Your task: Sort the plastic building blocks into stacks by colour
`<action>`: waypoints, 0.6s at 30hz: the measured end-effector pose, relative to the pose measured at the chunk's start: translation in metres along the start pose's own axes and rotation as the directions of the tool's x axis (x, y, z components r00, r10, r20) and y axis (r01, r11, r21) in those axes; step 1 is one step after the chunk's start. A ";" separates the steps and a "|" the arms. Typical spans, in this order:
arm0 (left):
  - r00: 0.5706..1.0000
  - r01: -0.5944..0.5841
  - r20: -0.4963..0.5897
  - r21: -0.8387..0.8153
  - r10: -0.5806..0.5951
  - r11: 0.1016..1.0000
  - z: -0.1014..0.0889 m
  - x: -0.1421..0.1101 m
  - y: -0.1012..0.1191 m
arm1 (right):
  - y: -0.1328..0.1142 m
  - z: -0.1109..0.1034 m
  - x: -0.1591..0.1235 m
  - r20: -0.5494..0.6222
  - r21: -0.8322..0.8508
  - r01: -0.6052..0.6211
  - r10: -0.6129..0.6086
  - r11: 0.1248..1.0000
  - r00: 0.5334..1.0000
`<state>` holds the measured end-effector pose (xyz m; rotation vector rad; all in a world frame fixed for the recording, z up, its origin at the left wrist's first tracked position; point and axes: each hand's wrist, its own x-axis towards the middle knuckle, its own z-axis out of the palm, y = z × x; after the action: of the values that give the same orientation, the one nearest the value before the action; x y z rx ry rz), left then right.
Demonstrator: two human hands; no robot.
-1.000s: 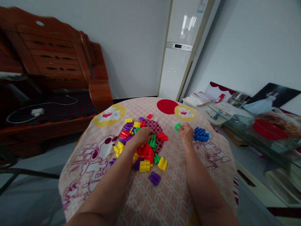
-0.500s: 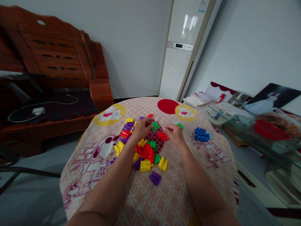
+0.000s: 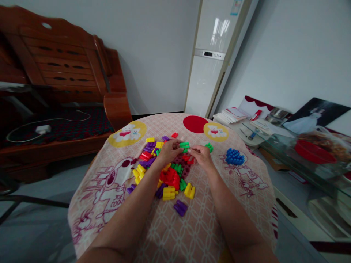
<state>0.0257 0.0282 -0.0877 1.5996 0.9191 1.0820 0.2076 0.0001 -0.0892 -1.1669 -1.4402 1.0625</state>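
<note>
My left hand (image 3: 170,150) is closed on a green toy building block (image 3: 184,145), gripping it from the left, just over the table. The fingertips of my right hand (image 3: 202,155) pinch the same block at its right end. A red block (image 3: 188,159) lies below the fingers of my right hand, partly covered by them. Under and around my left forearm spreads a pile of loose blocks, among them a clump of red blocks (image 3: 170,178), yellow blocks (image 3: 169,193) and a purple block (image 3: 180,208).
Right of my hands sit a joined group of blue blocks (image 3: 235,156) and a small green block group (image 3: 209,147). A patterned cloth covers the round table (image 3: 197,233). A glass-topped stand (image 3: 276,140) with papers and a red bowl adjoins on the right; a wooden bench (image 3: 63,65) stands left.
The green block has moved right and up in my left hand, to between both hands. My right fingertips have come in from beside the red block to the green one.
</note>
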 end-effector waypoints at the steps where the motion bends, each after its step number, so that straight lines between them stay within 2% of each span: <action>1: 1.000 0.001 0.008 0.027 -0.002 1.000 0.000 0.000 0.000 | 0.000 -0.001 0.000 -0.016 0.007 0.003 -0.003 1.000 1.000; 5: 0.999 -0.041 0.008 0.228 0.040 0.973 -0.005 0.001 0.000 | 0.001 -0.011 0.003 -0.120 -0.033 -0.003 -0.001 0.999 0.993; 8: 0.999 -0.053 0.019 0.412 0.049 0.910 -0.016 0.000 0.004 | 0.004 -0.031 0.006 -0.268 -0.190 -0.005 -0.047 0.982 0.962; 11: 0.990 -0.037 0.137 0.505 -0.038 0.862 -0.027 -0.004 0.009 | 0.010 -0.052 0.010 -0.385 -0.415 -0.048 -0.127 0.908 0.914; 13: 0.963 -0.032 0.244 0.526 -0.115 0.850 -0.032 -0.007 0.012 | 0.013 -0.062 0.011 -0.404 -0.554 -0.084 -0.179 0.828 0.897; 18: 0.891 -0.044 0.409 0.514 -0.199 0.857 -0.029 -0.010 0.015 | 0.017 -0.068 0.011 -0.370 -0.736 -0.147 -0.211 0.661 0.905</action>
<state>-0.0037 0.0240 -0.0707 2.1109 0.9858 0.3689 0.2764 0.0170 -0.0939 -1.8149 -1.5576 0.0763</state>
